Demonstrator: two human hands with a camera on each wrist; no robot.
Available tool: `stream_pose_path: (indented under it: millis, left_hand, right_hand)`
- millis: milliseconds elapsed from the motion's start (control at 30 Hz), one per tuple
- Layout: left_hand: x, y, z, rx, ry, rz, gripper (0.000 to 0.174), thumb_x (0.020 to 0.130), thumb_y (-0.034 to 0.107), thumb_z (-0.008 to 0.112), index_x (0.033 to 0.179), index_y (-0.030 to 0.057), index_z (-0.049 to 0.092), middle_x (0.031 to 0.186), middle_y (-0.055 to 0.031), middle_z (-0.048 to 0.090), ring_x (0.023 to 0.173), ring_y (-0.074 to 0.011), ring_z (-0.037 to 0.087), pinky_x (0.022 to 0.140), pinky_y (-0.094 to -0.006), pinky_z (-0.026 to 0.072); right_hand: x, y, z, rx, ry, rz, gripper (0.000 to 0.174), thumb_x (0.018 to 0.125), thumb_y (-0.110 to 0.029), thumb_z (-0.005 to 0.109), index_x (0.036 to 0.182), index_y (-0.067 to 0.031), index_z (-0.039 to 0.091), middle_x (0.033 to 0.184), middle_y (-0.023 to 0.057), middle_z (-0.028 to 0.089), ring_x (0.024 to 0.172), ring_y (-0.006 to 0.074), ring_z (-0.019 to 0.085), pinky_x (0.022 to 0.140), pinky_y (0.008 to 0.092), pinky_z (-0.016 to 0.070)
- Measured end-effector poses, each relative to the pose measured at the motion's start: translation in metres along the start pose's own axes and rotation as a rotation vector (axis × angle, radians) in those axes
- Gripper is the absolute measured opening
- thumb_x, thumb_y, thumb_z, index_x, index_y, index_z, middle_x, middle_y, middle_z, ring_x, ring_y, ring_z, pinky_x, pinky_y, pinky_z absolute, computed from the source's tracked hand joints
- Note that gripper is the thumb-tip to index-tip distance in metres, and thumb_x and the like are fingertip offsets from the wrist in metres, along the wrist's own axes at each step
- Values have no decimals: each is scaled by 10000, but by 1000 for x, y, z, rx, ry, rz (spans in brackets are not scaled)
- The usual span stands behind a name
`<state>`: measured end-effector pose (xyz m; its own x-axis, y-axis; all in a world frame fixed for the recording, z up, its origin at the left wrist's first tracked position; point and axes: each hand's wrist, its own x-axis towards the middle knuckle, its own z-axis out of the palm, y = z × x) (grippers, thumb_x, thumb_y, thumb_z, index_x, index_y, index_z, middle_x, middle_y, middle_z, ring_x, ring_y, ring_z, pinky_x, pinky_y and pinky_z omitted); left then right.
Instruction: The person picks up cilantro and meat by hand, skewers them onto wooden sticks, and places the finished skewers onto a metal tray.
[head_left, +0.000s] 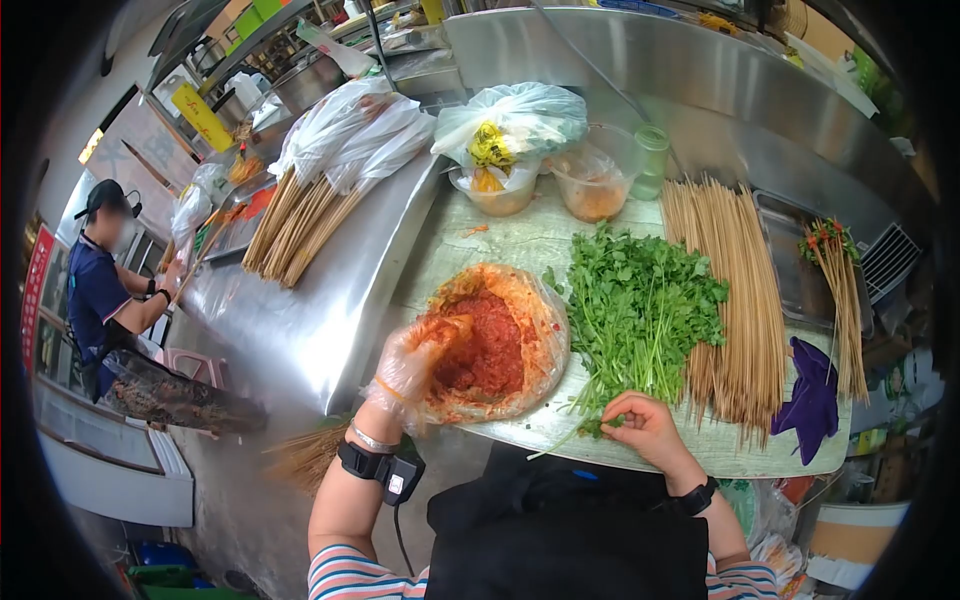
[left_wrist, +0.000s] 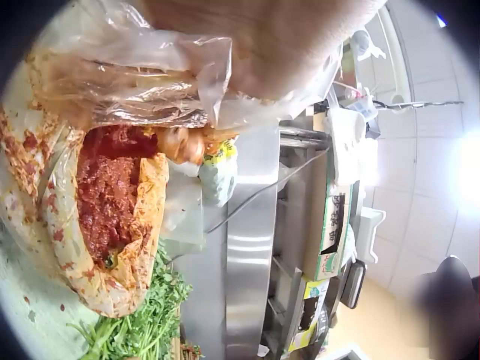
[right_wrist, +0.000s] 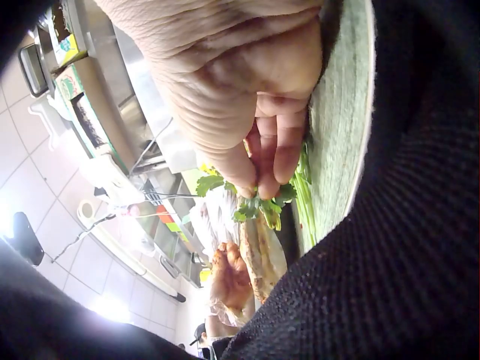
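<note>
My left hand (head_left: 412, 358), in a clear plastic glove smeared orange-red, is over the near left rim of a plastic-lined bowl (head_left: 548, 350). Its fingers are loosely bent, with nothing visible in them. Red minced filling (head_left: 490, 345) lies inside the bowl; the left wrist view shows the filling (left_wrist: 109, 202) beyond the glove. Low over the table's front edge, my bare right hand (head_left: 648, 428) pinches a cilantro sprig (head_left: 592, 427) between thumb and fingers. Its leaves (right_wrist: 259, 210) stick out past the fingertips in the right wrist view. A large heap of cilantro (head_left: 640, 310) lies just beyond this hand.
Bamboo skewers (head_left: 730, 300) lie right of the cilantro, with a purple cloth (head_left: 808, 400) and a filled skewer bundle (head_left: 838, 300) beyond. Plastic tubs (head_left: 590, 195) and a green bottle (head_left: 650, 160) stand behind. Bagged skewers (head_left: 300, 225) rest on the steel counter; another person (head_left: 100, 280) works far left.
</note>
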<state>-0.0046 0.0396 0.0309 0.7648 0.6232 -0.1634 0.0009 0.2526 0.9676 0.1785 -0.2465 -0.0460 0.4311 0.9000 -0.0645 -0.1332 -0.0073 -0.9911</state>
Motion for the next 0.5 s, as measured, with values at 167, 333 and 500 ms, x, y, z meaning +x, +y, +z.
stream_pose_path:
  millis: [167,333,500]
  left_hand:
    - [-5,8,14,33,48,134,223,898,65,574,1081,-54,622,964,-100,672,833,-155,642,765,-263,525]
    - [-3,-8,12,-34,83,95,158,879,79,613,981,-37,647,895,-88,661,773,-151,635,690,-270,525]
    - [8,-40,11,-222,207,129,150,882,88,610,993,-11,635,858,-73,652,697,-140,625,605,-255,525]
  right_hand:
    - [0,0,1,44,-5,-22,178,760,111,653,892,-7,636,954,26,580,744,37,534,644,173,434]
    - [-1,4,2,81,-14,-4,181,768,124,639,900,1,625,973,45,592,838,81,589,723,197,479]
    - [-1,-3,6,50,-15,62,201,742,133,666,877,-9,624,946,48,602,783,64,550,680,188,440]
